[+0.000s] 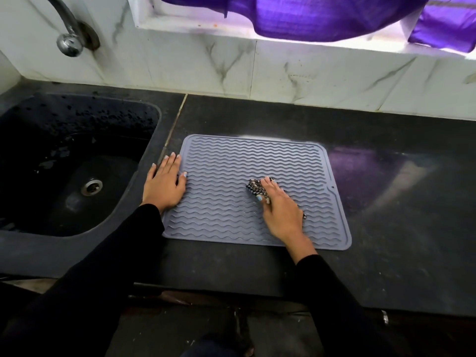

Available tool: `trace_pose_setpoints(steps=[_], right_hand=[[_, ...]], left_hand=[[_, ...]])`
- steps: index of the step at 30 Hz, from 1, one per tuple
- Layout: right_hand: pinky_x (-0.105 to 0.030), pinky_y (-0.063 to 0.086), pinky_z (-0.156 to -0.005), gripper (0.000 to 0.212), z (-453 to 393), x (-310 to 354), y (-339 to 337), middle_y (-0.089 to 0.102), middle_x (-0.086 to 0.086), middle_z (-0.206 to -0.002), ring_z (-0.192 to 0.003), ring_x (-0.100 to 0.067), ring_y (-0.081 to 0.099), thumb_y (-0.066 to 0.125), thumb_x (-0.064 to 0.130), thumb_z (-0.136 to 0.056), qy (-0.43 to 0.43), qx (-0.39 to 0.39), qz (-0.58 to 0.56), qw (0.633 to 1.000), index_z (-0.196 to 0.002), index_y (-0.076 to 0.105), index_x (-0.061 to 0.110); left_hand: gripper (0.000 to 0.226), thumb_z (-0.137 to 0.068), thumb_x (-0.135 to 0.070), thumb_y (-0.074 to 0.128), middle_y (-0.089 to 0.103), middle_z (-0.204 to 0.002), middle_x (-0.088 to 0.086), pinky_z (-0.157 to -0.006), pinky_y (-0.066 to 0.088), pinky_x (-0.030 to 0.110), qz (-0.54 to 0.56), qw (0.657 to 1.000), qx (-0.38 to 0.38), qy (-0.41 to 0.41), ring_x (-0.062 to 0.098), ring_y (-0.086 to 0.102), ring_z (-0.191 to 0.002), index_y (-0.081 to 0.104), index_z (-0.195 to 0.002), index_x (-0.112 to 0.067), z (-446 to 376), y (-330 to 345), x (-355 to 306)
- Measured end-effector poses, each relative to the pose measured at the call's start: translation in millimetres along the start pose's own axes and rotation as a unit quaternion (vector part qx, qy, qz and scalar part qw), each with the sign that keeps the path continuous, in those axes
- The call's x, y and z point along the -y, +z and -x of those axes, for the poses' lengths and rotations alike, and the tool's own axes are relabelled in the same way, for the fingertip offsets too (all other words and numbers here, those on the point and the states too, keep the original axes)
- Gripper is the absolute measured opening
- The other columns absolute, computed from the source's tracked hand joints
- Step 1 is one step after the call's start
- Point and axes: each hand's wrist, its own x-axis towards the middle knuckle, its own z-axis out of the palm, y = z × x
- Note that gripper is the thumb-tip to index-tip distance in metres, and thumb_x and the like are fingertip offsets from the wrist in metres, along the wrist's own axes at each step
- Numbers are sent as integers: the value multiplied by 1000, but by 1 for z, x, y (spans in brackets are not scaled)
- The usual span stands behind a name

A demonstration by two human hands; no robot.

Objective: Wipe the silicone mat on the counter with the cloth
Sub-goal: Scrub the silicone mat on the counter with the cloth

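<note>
A grey silicone mat [239,161] with wavy ridges lies flat on the dark counter [386,228]. My left hand [163,184] rests flat on the mat's left edge, fingers straight, partly on the counter. My right hand [279,210] sits on the middle of the mat and holds a small bunched dark-and-white patterned cloth [253,188] against the ridges. Most of the cloth is hidden under the fingers and palm; a bit shows at the hand's right side.
A dark sink [64,163] with a metal drain lies left of the mat, with a chrome tap [68,34] above it. A marbled tile wall [283,73] runs behind the counter. A purple curtain [309,16] hangs at the window.
</note>
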Motion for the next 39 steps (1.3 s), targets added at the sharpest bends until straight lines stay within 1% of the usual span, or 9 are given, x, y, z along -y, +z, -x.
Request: trace_pose_setpoints(steps=[6, 11, 14, 24, 28, 31, 34, 36, 39], right_hand=[[-29, 45, -78, 33, -26, 0, -22, 63, -3, -113, -99, -20, 58, 42, 27, -98, 119, -1, -401, 908, -129, 53, 21], [-32, 38, -97, 46, -3, 51, 0, 46, -2, -139, -118, -16, 47, 40, 22, -98, -26, 11, -201, 979, -143, 32, 24], [-33, 4, -118, 55, 6, 54, 32, 18, -3, -156, -144, -15, 13, 35, 31, -98, -117, -21, 34, 992, -148, 18, 16], [-28, 1, -117, 59, -1, 50, 34, 4, -1, -157, -145, -12, 1, 31, 35, -99, -135, 35, 65, 988, -149, 7, 15], [-34, 41, -92, 45, -21, 50, 7, 49, -2, -136, -118, -18, 48, 38, 29, -99, 3, 145, -192, 971, -143, 33, 24], [-26, 38, -62, 34, -34, 53, -11, 60, -3, -99, -79, -13, 50, 38, 27, -100, 111, 93, -413, 899, -130, 51, 17], [-28, 43, -69, 35, -20, 79, -6, 55, 4, -100, -88, -15, 52, 39, 28, -99, 27, 72, -321, 944, -134, 43, 28], [-36, 40, -96, 42, -6, 89, 18, 52, -1, -128, -119, -22, 47, 37, 28, -98, -59, 88, -159, 982, -140, 34, 23], [-33, 1, -116, 59, 9, 91, 49, 15, -8, -156, -144, -19, 11, 24, 37, -96, -145, 11, 44, 988, -148, 16, 9]], left_hand=[[55, -98, -35, 27, 14, -157, -1, -117, 2, 38, 3, 1000, 10, -4, 13, 9, -145, 17, -149, -17, 2, -4, -3], [54, -99, -35, 27, 13, -157, -1, -117, 2, 38, 4, 1000, 10, -2, 12, 9, -145, 16, -149, -17, 2, -6, -3], [55, -98, -36, 27, 13, -157, -1, -117, 1, 37, 0, 1000, 9, -2, 12, 8, -145, 16, -149, -17, 1, -5, -3], [56, -98, -37, 25, 13, -157, -1, -117, 1, 37, -7, 1000, 1, -1, 12, 7, -145, 15, -149, -17, 0, 1, 2], [56, -98, -37, 25, 13, -157, -2, -118, 1, 38, 2, 1000, 8, 1, 11, 8, -145, 15, -149, -17, 0, -1, 1], [55, -98, -36, 26, 14, -157, -1, -118, 2, 38, 10, 1000, 9, 3, 12, 8, -145, 16, -149, -17, 2, -4, -2], [55, -98, -36, 26, 13, -157, -1, -118, 1, 38, 8, 1000, 9, 1, 12, 8, -145, 16, -149, -17, 3, -6, -3], [55, -99, -36, 26, 13, -157, -1, -117, 1, 38, 6, 1000, 9, 2, 12, 8, -145, 15, -149, -17, 3, -6, -2], [54, -99, -35, 26, 13, -157, -1, -117, 1, 38, 1, 1000, 2, 8, 12, 8, -145, 15, -149, -16, 1, -4, -1]])
